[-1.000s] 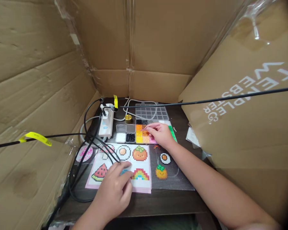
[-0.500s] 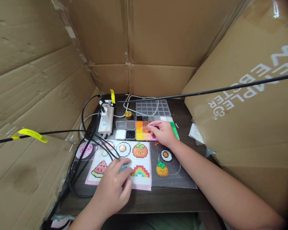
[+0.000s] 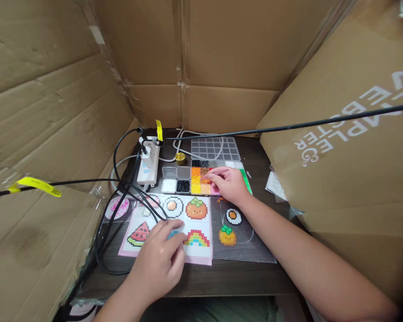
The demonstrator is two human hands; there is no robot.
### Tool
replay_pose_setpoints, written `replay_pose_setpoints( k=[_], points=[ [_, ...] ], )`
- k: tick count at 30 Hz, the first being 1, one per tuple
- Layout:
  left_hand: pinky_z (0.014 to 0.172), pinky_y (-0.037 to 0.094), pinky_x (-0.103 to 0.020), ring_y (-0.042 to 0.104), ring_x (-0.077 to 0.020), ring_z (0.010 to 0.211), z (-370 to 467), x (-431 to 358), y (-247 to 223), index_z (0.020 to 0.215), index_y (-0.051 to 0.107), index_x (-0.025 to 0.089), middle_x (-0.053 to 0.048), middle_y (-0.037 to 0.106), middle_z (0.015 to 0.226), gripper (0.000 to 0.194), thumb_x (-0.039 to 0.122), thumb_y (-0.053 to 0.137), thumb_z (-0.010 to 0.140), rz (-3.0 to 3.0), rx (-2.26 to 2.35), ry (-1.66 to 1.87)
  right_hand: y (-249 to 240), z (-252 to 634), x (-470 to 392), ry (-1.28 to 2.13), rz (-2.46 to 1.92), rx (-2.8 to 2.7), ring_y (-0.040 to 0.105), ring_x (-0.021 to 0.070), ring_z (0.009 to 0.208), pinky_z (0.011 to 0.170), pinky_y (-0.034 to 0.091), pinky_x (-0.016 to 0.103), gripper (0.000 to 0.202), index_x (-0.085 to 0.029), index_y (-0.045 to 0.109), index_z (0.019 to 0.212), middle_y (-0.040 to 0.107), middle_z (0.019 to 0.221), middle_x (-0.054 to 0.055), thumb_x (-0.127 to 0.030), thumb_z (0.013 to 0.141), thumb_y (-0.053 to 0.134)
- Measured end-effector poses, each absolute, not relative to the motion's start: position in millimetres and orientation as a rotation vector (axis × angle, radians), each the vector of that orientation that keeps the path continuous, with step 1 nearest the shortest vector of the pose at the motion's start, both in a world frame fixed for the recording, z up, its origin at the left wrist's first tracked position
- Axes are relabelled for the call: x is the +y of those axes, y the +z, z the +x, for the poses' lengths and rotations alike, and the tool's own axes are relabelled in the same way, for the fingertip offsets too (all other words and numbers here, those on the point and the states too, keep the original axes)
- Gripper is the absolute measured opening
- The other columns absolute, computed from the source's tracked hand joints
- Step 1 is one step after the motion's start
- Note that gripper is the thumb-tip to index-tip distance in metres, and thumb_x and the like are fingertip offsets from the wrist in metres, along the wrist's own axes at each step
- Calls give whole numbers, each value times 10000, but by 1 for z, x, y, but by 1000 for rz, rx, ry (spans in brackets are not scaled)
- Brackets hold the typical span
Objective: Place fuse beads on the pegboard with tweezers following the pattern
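Observation:
My right hand [image 3: 229, 181] is closed in a pinch over the bead box [image 3: 195, 188], whose compartments hold small beads sorted by colour. Between its fingertips is a thin, pointed pinkish tool, seemingly tweezers [image 3: 205, 176], with the tip over the orange and brown beads. Resting on the pattern sheet [image 3: 151, 256], my left hand [image 3: 164, 250] is open, fingers stretched out and covering part of one picture. To the right lies a clear pegboard [image 3: 255, 248], bearing a bead egg [image 3: 233, 216] and a bead persimmon [image 3: 227, 236].
Left of the bead box stand small boxes of white beads [image 3: 169, 186] and black beads [image 3: 183, 186]. Behind them are a gold tin [image 3: 180, 157] and a white power strip [image 3: 148, 165]. Black cables [image 3: 99, 250] loop over the sheet. Cardboard walls [image 3: 231, 107] enclose the table.
The view has shifted slightly. My right hand stays over the bead box with small finger movement, and my left hand has not visibly moved on the sheet.

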State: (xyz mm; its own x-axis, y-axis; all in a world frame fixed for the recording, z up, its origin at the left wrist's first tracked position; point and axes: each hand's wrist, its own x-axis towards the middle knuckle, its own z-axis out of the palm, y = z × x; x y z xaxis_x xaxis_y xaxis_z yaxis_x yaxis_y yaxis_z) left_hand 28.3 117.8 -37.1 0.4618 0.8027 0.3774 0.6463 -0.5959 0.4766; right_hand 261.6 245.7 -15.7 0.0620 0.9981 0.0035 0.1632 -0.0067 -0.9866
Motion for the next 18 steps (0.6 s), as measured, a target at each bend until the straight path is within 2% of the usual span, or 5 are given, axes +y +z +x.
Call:
replay_pose_setpoints(
  k=[5,12,16,18],
  points=[
    [848,523,-412,576,-237,1021,28,118,-37,989,650,184,-108,619,1168,250,36,493,862,2444,1242,848,-6,266,243,1004,-1363,-1276,542,119,490,447,421,240,191,-141,737,736,640,546,26,-330,718,716],
    [821,530,-407,590,-237,969,27,120,-38,967,686,177,-115,640,1149,252,54,496,857,2483,1231,864,37,294,211,814,-1078,-1219,552,107,516,525,474,266,111,-171,763,783,701,655,34,-265,807,711],
    [813,531,-399,598,-235,960,27,120,-37,968,690,185,-112,645,1157,253,68,492,861,2478,1236,842,39,309,178,754,-1175,-1208,565,135,526,530,497,308,119,-198,780,825,716,695,53,-302,816,723],
    [806,525,-400,596,-233,948,26,119,-37,966,687,191,-109,644,1166,252,70,490,864,2479,1243,829,27,311,167,757,-1294,-1196,571,141,513,533,509,313,120,-201,782,805,697,637,44,-305,807,721]
  ],
)
